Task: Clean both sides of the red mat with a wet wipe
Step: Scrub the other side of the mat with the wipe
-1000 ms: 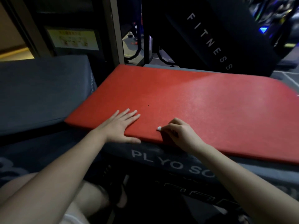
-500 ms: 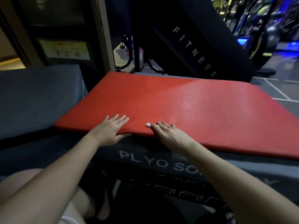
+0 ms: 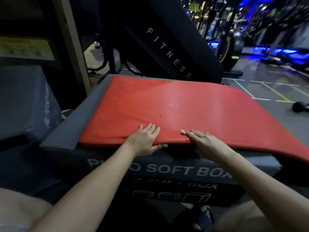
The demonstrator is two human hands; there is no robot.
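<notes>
The red mat (image 3: 175, 106) lies on top of a grey soft box (image 3: 66, 129). Its near edge is lifted a little off the box where my hands hold it. My left hand (image 3: 144, 141) grips that edge, fingers on top and thumb underneath. My right hand (image 3: 204, 139) grips the same edge just to the right, fingers flat on top. A small white wad, the wet wipe (image 3: 183, 131), shows at the fingertips of my right hand.
A second grey pad (image 3: 25, 104) sits to the left. Behind the mat leans a black panel marked FITNESS (image 3: 168, 52). A dark dumbbell (image 3: 299, 107) lies on the gym floor at right. My knees and a sandalled foot are below the box.
Both hands slid to the mat's near edge and closed on it, thumbs under. The edge has risen off the box. The camera moved up and back.
</notes>
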